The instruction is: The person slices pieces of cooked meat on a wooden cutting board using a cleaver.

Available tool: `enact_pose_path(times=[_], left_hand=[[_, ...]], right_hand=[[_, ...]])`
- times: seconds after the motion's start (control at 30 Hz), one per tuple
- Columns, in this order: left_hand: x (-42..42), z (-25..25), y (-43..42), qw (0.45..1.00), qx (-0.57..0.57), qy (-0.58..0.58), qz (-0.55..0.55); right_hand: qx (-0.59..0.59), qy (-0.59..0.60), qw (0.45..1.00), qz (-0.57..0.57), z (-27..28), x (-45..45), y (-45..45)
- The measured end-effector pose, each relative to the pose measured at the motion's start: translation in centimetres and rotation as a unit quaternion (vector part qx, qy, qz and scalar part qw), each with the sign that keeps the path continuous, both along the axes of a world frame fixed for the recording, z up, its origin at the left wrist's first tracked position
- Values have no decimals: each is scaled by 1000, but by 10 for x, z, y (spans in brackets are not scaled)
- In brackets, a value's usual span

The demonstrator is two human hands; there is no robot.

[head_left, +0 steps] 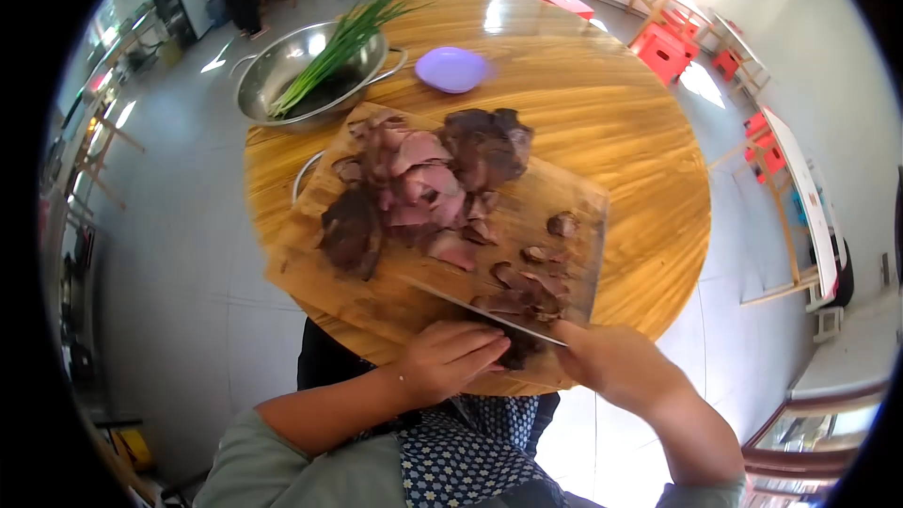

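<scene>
Many slices [428, 183] lie heaped toward the far left of the board [372, 304], on the worktop [649, 216], with fewer by its right edge. The cutting looks partly done: two dark chunks [350, 237] flanking the heap seem largely whole, and a dark piece [517, 352] sits at the board's near right corner. The left hand [451, 355], fingers together, clamps that piece; the right hand [611, 365] wraps the knife [487, 312], its blade slanting just beyond the left fingertips.
</scene>
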State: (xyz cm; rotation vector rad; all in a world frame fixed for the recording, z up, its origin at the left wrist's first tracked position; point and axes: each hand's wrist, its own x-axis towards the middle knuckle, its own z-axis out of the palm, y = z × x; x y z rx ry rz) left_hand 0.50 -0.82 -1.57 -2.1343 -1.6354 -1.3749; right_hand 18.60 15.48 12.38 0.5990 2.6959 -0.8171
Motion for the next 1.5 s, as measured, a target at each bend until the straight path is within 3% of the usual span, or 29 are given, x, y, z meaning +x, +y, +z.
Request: enact_pose_path(times=[0.17, 0.33, 0.43, 0.67, 0.9, 1.13, 1.2, 1.5], left_hand=[[-1, 12, 0, 1000, -10, 5, -8], [3, 11, 2, 1000, 9, -4, -2], [1, 12, 1, 1000, 12, -2, 16], [0, 9, 1, 1000, 13, 18, -10], [-1, 8, 2, 999, 3, 35, -2], [-2, 8, -1, 999, -20, 30, -1], [-4, 9, -2, 999, -29, 35, -15], [-13, 6, 0, 998, -35, -6, -59]], right_hand=[[58, 92, 993, 43, -18, -25, 12], [-18, 77, 992, -102, 30, 17, 29], [24, 30, 986, -161, 57, 33, 17], [69, 56, 992, -86, 34, 63, -15], [54, 7, 998, -36, 34, 57, -19], [42, -43, 997, -41, 30, 50, -25], [91, -87, 992, -30, 34, 50, -33], [33, -122, 990, -62, 50, 49, -21]])
